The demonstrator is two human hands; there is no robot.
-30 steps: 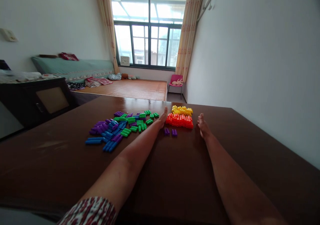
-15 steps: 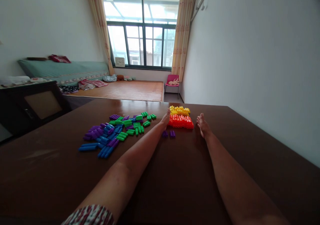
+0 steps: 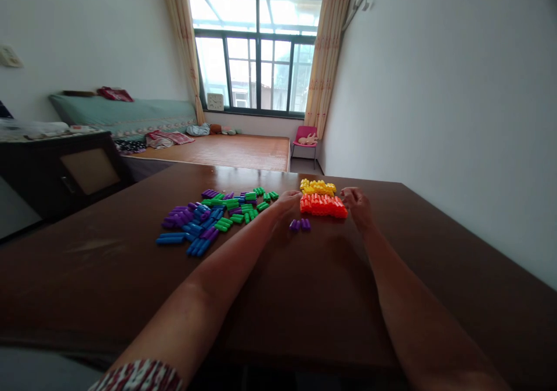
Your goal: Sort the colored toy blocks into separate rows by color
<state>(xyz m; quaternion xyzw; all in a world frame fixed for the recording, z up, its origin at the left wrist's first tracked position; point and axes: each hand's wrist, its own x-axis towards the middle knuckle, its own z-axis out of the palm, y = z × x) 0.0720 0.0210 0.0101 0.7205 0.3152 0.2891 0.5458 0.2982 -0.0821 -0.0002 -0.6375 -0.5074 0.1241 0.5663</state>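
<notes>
Big brown table [image 3: 304, 298] filled the foreground, with a messy spread of blue, green and purple pieces [image 3: 208, 224] off to the left. The red pieces [image 3: 324, 205] sat bunched right of those, left hand [image 3: 288, 201] at one end, right hand [image 3: 357, 203] by the other, fingers kinda bent, but I couldn't tell if either was pinching anything. Yellow pieces [image 3: 318, 187] lay just behind the red, a few loose purple ones [image 3: 306, 224] in front.
</notes>
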